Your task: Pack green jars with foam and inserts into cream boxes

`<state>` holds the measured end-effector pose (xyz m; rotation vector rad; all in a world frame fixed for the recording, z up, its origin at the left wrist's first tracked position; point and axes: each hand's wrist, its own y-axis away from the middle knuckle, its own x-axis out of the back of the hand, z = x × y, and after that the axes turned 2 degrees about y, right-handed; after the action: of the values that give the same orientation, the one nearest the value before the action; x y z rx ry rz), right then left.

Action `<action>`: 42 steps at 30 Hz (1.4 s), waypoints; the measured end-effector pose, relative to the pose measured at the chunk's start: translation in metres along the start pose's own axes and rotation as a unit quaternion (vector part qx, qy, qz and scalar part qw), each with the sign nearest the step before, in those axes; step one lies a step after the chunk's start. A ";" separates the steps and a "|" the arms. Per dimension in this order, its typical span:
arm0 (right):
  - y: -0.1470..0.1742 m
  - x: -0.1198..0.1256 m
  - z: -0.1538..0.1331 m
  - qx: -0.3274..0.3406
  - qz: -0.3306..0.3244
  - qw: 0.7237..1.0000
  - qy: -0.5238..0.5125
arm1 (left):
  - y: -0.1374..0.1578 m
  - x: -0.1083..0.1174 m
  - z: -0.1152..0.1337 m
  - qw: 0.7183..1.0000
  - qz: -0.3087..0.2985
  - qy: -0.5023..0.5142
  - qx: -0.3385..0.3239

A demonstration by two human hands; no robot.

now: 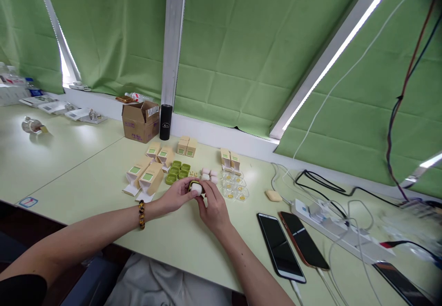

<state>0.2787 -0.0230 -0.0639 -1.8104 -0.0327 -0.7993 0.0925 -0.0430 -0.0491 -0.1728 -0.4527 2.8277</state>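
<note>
My left hand point(177, 194) is closed round a small dark green square cup point(191, 185). In the cup, or right against it, sits a white rounded piece point(197, 188). My right hand point(214, 207) pinches the same cup from the other side, and its fingers hide part of it. Just beyond my left hand stand several green square cups point(177, 170) in a cluster. Several pale pink and white rounded pieces point(205, 172) lie past my fingertips, with tiny yellow pieces point(193, 174) beside them. To the right are several clear cups point(235, 187) with yellow spots inside.
Cream cartons point(150, 177) stand left, with more cartons point(230, 159) behind the clear cups. A cardboard box point(140, 124) and black tumbler point(165, 121) stand at the back. Phones point(280, 247), a power strip point(340, 227), loose cables and a beige block point(273, 196) lie right.
</note>
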 end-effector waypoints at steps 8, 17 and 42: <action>-0.002 0.001 0.000 -0.004 -0.005 1.000 -0.009 | 0.001 -0.001 0.003 1.000 0.004 -0.004 -0.003; -0.001 0.000 -0.001 -0.041 -0.007 0.998 -0.042 | 0.000 -0.001 0.003 1.000 0.011 -0.002 0.016; -0.003 0.002 -0.005 -0.324 0.026 0.859 -0.395 | 0.010 0.005 0.019 0.943 -0.014 -0.301 -0.141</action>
<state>0.2765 -0.0267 -0.0592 -2.6675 -0.2741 0.0605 0.0821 -0.0562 -0.0342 0.6570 -0.9730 2.7260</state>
